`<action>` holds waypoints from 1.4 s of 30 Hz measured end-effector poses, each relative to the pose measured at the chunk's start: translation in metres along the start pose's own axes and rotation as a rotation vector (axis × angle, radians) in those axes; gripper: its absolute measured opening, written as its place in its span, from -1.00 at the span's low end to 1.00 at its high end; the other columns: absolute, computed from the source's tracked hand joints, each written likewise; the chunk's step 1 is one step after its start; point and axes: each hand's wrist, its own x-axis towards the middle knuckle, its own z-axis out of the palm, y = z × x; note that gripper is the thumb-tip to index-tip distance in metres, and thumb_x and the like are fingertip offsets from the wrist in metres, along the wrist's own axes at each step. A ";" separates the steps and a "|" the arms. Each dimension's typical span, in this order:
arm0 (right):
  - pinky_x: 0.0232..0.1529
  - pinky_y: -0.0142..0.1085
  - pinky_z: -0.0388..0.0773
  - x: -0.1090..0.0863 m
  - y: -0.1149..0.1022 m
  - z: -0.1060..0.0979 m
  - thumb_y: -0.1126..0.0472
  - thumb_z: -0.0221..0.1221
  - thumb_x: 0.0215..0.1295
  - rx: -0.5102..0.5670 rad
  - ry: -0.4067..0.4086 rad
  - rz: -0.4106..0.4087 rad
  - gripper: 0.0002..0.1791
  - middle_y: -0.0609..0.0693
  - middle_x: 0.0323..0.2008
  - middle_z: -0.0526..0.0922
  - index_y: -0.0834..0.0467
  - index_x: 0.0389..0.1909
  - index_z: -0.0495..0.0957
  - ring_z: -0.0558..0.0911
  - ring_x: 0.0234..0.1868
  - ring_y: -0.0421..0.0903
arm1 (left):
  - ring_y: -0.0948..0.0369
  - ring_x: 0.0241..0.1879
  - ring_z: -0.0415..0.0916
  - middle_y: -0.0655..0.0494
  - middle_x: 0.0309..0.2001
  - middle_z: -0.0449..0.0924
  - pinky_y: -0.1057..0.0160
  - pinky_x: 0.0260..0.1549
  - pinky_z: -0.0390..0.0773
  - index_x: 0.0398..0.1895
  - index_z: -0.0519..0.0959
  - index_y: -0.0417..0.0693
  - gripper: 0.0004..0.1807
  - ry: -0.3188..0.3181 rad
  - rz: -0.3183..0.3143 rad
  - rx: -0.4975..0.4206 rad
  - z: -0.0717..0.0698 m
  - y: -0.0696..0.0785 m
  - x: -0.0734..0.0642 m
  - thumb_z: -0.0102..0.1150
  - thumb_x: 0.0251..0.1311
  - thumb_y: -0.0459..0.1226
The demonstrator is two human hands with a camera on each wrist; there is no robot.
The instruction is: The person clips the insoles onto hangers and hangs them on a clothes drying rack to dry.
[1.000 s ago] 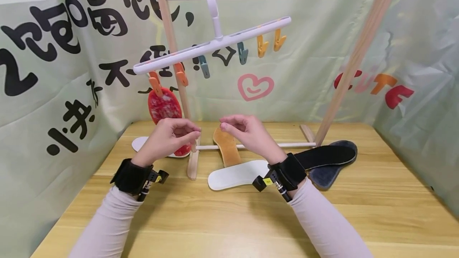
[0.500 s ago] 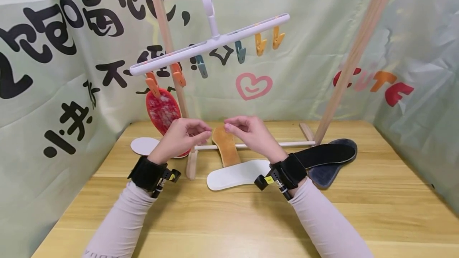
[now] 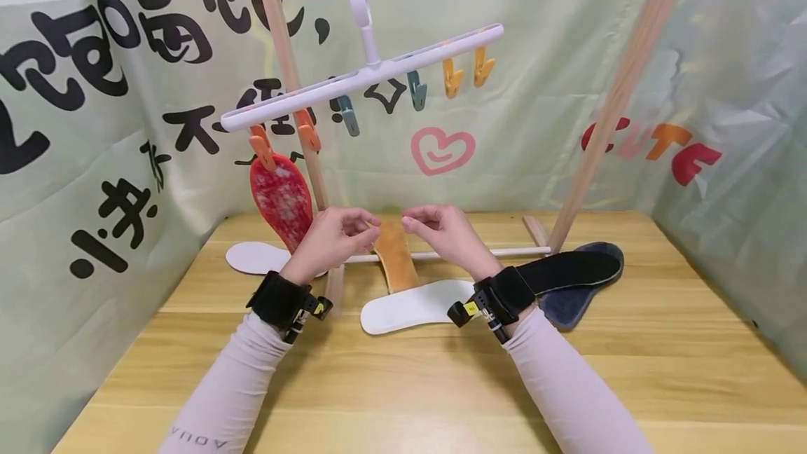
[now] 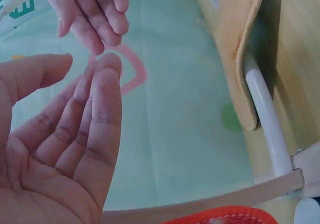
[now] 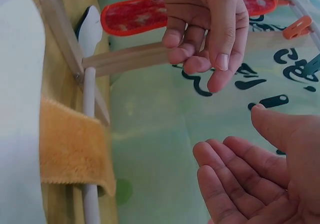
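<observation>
- left hand [image 3: 334, 235] holds nothing, fingers loose, tips just apart from the other hand's
- right hand [image 3: 449, 235] is empty too, same relaxed fingers
- fuzzy tan insole [image 3: 398, 265] is near both, lying across the rack's lower bar [image 3: 498, 253], white insole [image 3: 410, 307] overlapping its near end
- red insole [image 3: 281, 198] hangs from an orange clip [image 3: 261, 149] over on the left

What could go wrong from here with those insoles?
The red insole hangs from one orange clip at the low end of the hanger, so it might slip off. The tan insole lies across the lower bar, its near end apparently under a white insole; moving it could drag that along.
</observation>
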 end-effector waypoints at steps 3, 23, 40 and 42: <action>0.18 -0.02 0.73 0.003 0.005 -0.001 0.06 0.24 0.60 -0.022 0.010 0.020 -0.61 0.18 0.07 0.82 0.25 0.21 0.70 0.80 0.12 0.14 | 0.04 -0.29 0.80 -0.03 -0.27 0.84 0.26 -0.32 0.77 -0.03 0.76 -0.13 -0.82 0.018 -0.017 0.018 0.002 0.000 0.004 0.39 0.43 -0.23; 0.18 -0.02 0.69 0.024 0.022 0.013 0.03 0.20 0.62 -0.046 0.045 0.118 -0.59 0.20 0.08 0.80 0.25 0.22 0.69 0.76 0.11 0.13 | -0.18 -0.20 0.83 -0.28 -0.10 0.81 0.17 -0.26 0.81 0.09 0.72 -0.21 -0.70 0.065 -0.158 -0.008 0.020 -0.012 0.018 0.33 0.45 -0.20; 0.22 -0.03 0.69 0.029 0.035 0.023 -0.03 0.22 0.61 -0.081 0.024 0.207 -0.51 0.22 0.15 0.77 0.27 0.26 0.66 0.73 0.17 0.12 | -0.02 -0.26 0.84 -0.17 -0.11 0.83 0.30 -0.34 0.73 0.15 0.68 -0.23 -0.65 0.083 -0.253 0.034 0.028 -0.020 0.020 0.33 0.47 -0.18; 0.24 -0.02 0.68 0.029 0.036 0.023 -0.05 0.22 0.60 -0.082 0.017 0.220 -0.48 0.23 0.18 0.75 0.28 0.29 0.64 0.72 0.19 0.14 | 0.06 -0.30 0.83 -0.16 -0.13 0.83 0.30 -0.35 0.71 0.17 0.67 -0.24 -0.63 0.081 -0.255 0.049 0.029 -0.021 0.020 0.33 0.47 -0.18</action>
